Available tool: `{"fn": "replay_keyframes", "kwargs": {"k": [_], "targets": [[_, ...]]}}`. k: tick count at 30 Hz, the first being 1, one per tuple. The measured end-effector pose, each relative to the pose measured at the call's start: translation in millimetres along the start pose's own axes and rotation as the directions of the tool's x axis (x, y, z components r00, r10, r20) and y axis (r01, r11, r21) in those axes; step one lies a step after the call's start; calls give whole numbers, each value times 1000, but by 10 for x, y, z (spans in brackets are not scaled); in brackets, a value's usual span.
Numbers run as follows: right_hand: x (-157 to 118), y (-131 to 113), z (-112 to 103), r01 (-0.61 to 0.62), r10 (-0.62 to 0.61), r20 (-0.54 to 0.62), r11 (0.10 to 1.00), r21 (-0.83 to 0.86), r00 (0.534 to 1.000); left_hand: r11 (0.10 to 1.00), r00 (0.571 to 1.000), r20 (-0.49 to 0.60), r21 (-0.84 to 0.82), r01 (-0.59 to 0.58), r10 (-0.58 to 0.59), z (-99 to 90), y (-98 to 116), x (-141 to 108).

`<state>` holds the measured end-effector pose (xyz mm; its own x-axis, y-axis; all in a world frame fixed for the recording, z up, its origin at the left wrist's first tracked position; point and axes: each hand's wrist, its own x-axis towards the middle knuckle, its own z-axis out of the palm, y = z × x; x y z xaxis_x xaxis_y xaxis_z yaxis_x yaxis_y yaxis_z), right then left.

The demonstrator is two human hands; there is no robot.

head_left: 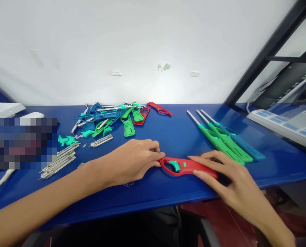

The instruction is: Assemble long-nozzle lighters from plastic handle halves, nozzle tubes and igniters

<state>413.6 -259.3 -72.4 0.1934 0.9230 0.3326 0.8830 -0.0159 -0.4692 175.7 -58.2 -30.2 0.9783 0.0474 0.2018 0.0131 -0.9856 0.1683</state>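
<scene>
A red lighter-shaped handle (187,167) with a teal trigger (175,166) in its loop lies level just above the blue table. My left hand (133,161) pinches its narrow left tip between thumb and fingers. Around its wide right part, my right hand (227,173) has closed, thumb on the near edge and fingers on the far edge. Whether a metal tube is at the left tip is hidden by my left fingers.
On the blue table (165,137), mixed casings and metal tubes (103,118) are piled at the back left, near clear cartridges (61,161). Three finished-looking lighters (224,140) lie right. A black metal frame (260,58) rises behind them.
</scene>
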Motion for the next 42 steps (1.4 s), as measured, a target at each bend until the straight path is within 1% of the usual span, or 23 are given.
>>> {"fn": "replay_keyframes", "kwargs": {"k": [4, 9, 16, 18, 20, 23, 25, 26, 28, 31, 33, 35, 37, 40, 42], "targets": [[5, 9, 10, 3, -4, -13, 1000, -7, 1000, 1000, 1000, -2, 11, -11, 11, -2, -1, -2], [2, 8, 33, 33, -33, -46, 999, -13, 998, 994, 998, -1, 86, -64, 65, -1, -13, -1], [8, -10, 46, 18, -18, -80, 1000, -5, 997, 995, 997, -42, 71, -63, 66, 3, -31, 10], [14, -7, 48, 25, -25, -127, 1000, 4, 992, 997, 996, -76, 65, -42, 47, 5, -28, 13], [23, -1, 50, 15, -8, -217, 999, 29, 976, 998, 991, -135, 59, 3, 5, 9, -17, 17], [42, 8, 58, -57, 78, -353, 996, 72, 932, 998, 965, -258, 40, 55, -43, 22, 6, 23], [57, 14, 72, -107, 124, -398, 992, 64, 909, 999, 949, -312, 24, 47, -37, 37, 23, 26], [65, 18, 81, -122, 130, -412, 991, 45, 902, 999, 948, -317, 18, 29, -22, 47, 30, 27], [82, 25, 101, -137, 120, -426, 990, -11, 897, 1000, 956, -293, 6, -15, 16, 68, 44, 30], [100, 28, 124, -143, 99, -401, 986, -84, 911, 997, 971, -232, -33, -64, 55, 91, 58, 38], [99, 12, 126, -143, 97, -388, 985, -92, 917, 995, 976, -207, -60, -77, 63, 97, 61, 42], [82, -27, 121, -98, 61, -395, 992, -75, 917, 994, 979, -190, -74, -84, 69, 100, 59, 40], [53, -90, 116, 7, -32, -379, 998, -67, 925, 993, 980, -185, -68, -91, 77, 106, 53, 34], [11, -198, 129, 193, -202, -276, 979, -59, 940, 994, 977, -194, -41, -98, 88, 121, 44, 24], [-4, -249, 151, 267, -271, -200, 963, -44, 942, 995, 976, -198, -21, -101, 95, 124, 45, 25]]}}
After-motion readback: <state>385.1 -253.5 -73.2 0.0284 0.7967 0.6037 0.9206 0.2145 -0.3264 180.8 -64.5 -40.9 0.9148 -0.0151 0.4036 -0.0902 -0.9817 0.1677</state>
